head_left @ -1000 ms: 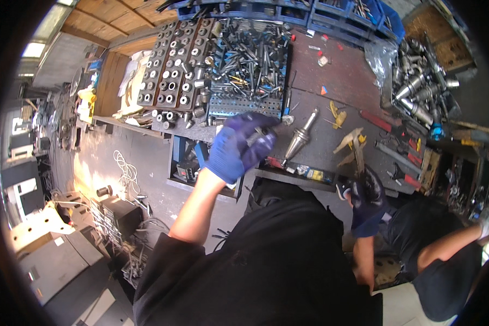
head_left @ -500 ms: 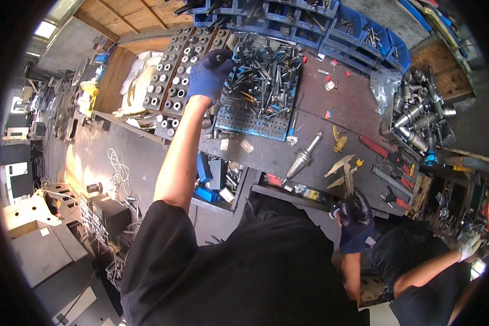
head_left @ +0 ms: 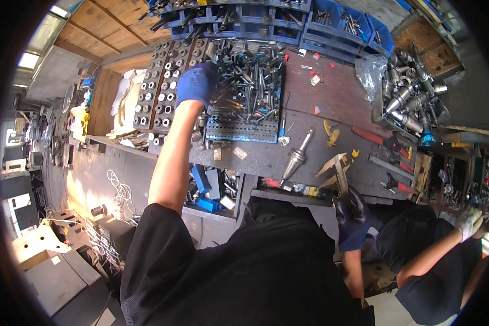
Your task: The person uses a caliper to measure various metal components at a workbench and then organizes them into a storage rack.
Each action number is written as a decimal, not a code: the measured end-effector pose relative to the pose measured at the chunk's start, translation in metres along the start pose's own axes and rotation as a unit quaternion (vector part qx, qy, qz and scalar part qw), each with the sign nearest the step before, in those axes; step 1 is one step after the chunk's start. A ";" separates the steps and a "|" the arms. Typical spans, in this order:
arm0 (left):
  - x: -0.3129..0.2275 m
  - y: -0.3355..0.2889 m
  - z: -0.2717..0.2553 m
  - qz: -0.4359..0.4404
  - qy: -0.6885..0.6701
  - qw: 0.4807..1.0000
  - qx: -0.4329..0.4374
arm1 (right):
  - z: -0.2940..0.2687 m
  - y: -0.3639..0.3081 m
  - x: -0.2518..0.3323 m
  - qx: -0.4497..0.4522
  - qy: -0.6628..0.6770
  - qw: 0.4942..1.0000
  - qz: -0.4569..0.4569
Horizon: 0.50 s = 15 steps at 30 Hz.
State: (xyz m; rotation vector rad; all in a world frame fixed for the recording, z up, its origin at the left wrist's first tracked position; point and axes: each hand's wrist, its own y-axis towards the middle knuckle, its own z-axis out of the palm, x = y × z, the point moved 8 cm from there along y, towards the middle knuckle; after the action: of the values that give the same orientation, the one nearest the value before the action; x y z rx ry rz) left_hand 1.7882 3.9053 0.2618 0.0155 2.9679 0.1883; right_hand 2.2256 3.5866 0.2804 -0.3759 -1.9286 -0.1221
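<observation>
My left hand (head_left: 196, 84), in a blue glove with dark fingers, reaches over the left edge of a heap of cutting tools (head_left: 255, 81). Its fingertips merge with the dark tools, so their grip is hidden. The heap of drills and slim shanks lies on a blue perforated tray (head_left: 243, 130). At the bench's front edge my right hand (head_left: 352, 214), in a dark-coated glove, is closed, and what it holds is hidden. Just beyond its fingers lies a tan, worn strip (head_left: 340, 176). A silver tapered tool holder (head_left: 296, 160) lies on the bench to its left.
Collets (head_left: 165, 89) stand in rows on the left. Blue bins (head_left: 326, 35) line the back. A box of metal holders (head_left: 410, 108) and red-handled tools (head_left: 372, 135) are at right. An open drawer (head_left: 214, 187) sits below. A co-worker's gloved hand (head_left: 467, 224) is at far right.
The view has shifted, moving the bench slightly left in the picture. My left hand has come down a little, nearer the tray's left side. My right hand stays by the tan strip.
</observation>
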 end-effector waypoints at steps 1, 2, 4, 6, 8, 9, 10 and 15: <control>-0.004 -0.001 0.001 0.012 0.005 1.000 0.011 | 0.000 -0.001 0.002 -0.005 -0.002 1.000 -0.006; -0.007 -0.004 0.000 0.023 0.011 0.999 0.022 | 0.000 -0.002 0.005 -0.008 -0.017 1.000 -0.015; -0.013 -0.007 -0.001 0.048 0.022 0.998 0.044 | 0.001 -0.005 0.009 -0.015 -0.047 0.998 -0.031; 0.005 -0.002 0.003 0.039 -0.020 0.999 -0.017 | 0.001 -0.008 0.008 -0.024 -0.072 0.996 -0.039; -0.002 0.006 0.001 0.034 -0.001 0.999 -0.016 | -0.001 -0.015 0.001 -0.025 -0.064 0.998 -0.008; 0.000 0.010 0.005 0.047 -0.015 0.999 -0.018 | 0.000 -0.019 -0.003 -0.023 -0.038 0.999 0.024; 0.007 0.009 0.008 0.052 -0.016 0.997 -0.046 | -0.001 -0.021 -0.006 -0.024 -0.014 0.998 0.052; 0.016 0.006 0.010 0.049 -0.060 0.993 -0.084 | 0.006 -0.020 0.022 -0.021 -0.031 0.998 0.043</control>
State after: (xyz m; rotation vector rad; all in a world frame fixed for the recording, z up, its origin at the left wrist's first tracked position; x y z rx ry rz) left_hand 1.7739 3.9125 0.2505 0.1460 2.8238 0.4329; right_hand 2.2067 3.5732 0.3000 -0.4943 -1.9698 -0.0962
